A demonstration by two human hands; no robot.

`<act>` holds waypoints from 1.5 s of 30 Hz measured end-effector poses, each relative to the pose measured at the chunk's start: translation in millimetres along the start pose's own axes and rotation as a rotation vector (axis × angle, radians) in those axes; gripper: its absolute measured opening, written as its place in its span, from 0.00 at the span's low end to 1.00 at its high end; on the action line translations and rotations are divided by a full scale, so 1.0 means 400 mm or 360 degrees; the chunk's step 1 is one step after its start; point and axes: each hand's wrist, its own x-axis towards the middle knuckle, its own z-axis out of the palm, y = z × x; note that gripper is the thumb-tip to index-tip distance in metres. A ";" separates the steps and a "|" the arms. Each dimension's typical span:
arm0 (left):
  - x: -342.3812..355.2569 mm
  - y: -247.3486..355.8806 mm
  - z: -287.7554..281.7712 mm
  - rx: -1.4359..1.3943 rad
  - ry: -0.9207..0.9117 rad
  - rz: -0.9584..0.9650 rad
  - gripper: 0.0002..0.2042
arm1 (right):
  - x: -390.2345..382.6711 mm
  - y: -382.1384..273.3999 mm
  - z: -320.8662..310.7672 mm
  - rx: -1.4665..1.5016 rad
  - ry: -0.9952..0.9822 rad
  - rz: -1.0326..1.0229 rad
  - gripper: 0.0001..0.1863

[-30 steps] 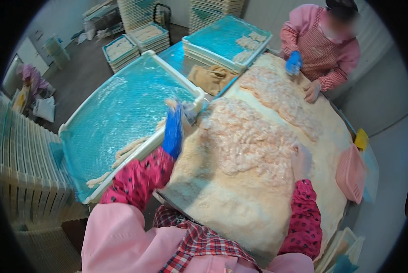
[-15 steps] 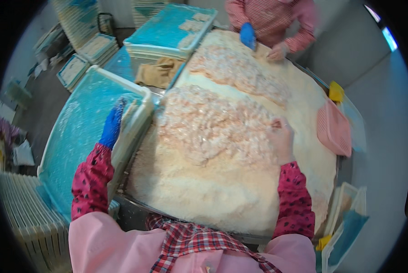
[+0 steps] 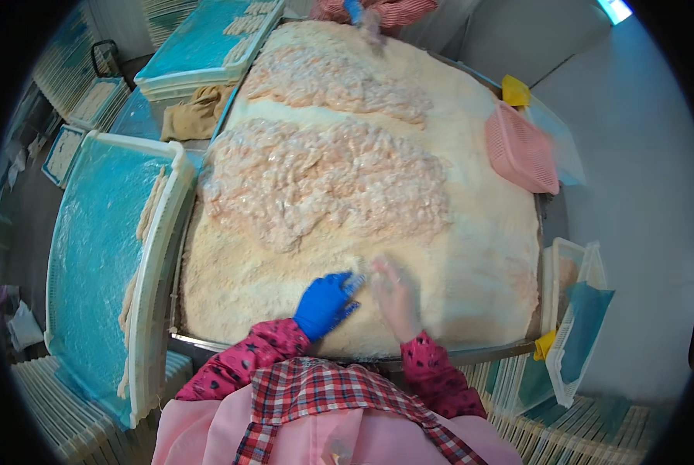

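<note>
My left hand (image 3: 328,307), in a blue glove dusted with crumbs, is low over the pale powdery coating (image 3: 242,291) at the table's near edge. Its fingers are apart, and I see nothing held. Close beside it on the right is my right hand (image 3: 396,301), pale and smeared by motion, so its grip is unclear. Beyond both hands lies a wide heap of wet, pinkish raw meat pieces (image 3: 324,178). To the left, a white tray (image 3: 178,174) lined with blue sheet carries coated strips (image 3: 152,203) along its right side.
A second meat heap (image 3: 331,81) lies farther back, near another person's hand (image 3: 372,29). At the right edge are a pink basket (image 3: 521,151) and a yellow cloth (image 3: 515,91). A brown cloth (image 3: 196,114) and a blue-lined tray (image 3: 207,43) are back left. Stacked trays (image 3: 60,411) stand lower left.
My left hand has come from the tray to the table's near edge. My right hand has left the meat heap and drawn in beside it. More strips show in the tray.
</note>
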 end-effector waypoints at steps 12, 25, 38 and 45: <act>-0.034 -0.062 -0.049 -0.0060 -0.0019 -0.0292 0.15 | 0.384 0.020 -0.141 -0.1063 -0.0244 -0.0574 0.11; -0.089 -0.155 -0.089 0.0257 0.0410 -0.0324 0.16 | 0.134 -0.043 -0.130 -0.0729 -0.0672 -0.0809 0.13; -0.046 -0.101 -0.047 -0.0215 0.0292 -0.0292 0.20 | 0.009 0.004 0.025 0.0507 0.0328 0.0419 0.22; -0.073 -0.097 -0.112 -0.0086 0.0328 -0.0010 0.32 | 0.025 -0.053 -0.019 -0.0773 -0.0520 -0.0356 0.38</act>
